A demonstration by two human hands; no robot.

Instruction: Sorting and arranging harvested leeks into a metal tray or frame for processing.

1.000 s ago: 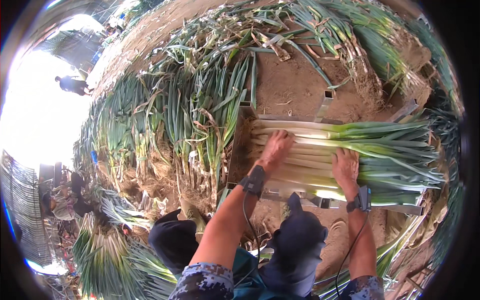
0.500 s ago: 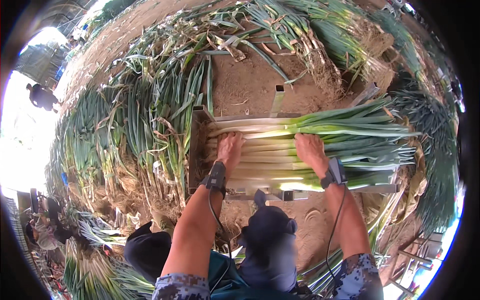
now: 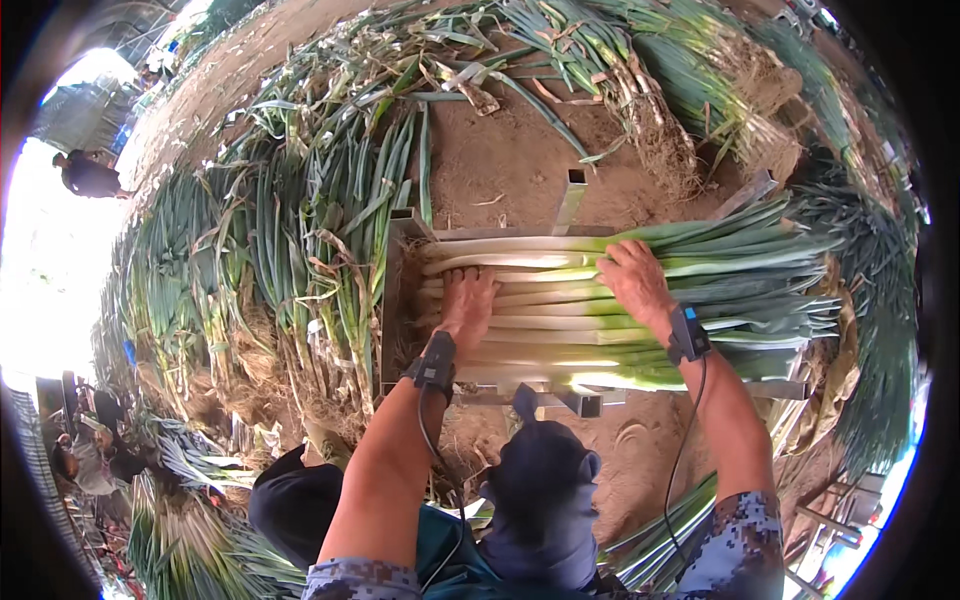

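Note:
A layer of long green onions (image 3: 555, 299) lies side by side in a metal rack (image 3: 397, 290), white root ends at the left and green leaves to the right. My left hand (image 3: 467, 303) is on the white stalks near the root end, its fingers bent over them. Farther right, where white turns to green, my right hand (image 3: 637, 284) curls its fingers onto the far stalks. Both palms face down, so the fingers' undersides are hidden. Each wrist wears a dark strapped device with a cable.
Uprights such as a square metal post (image 3: 570, 200) rise at the rack's far side. Untrimmed onion heaps (image 3: 250, 240) lie left, with rooted bundles (image 3: 650, 120) beyond and darker leaves (image 3: 875, 330) right. A person (image 3: 90, 174) is at far left. A dark cap (image 3: 298, 505) is close below.
My right hand has shifted away from me and slightly right across the stalks. My left hand stays near the root end. The view has moved a little.

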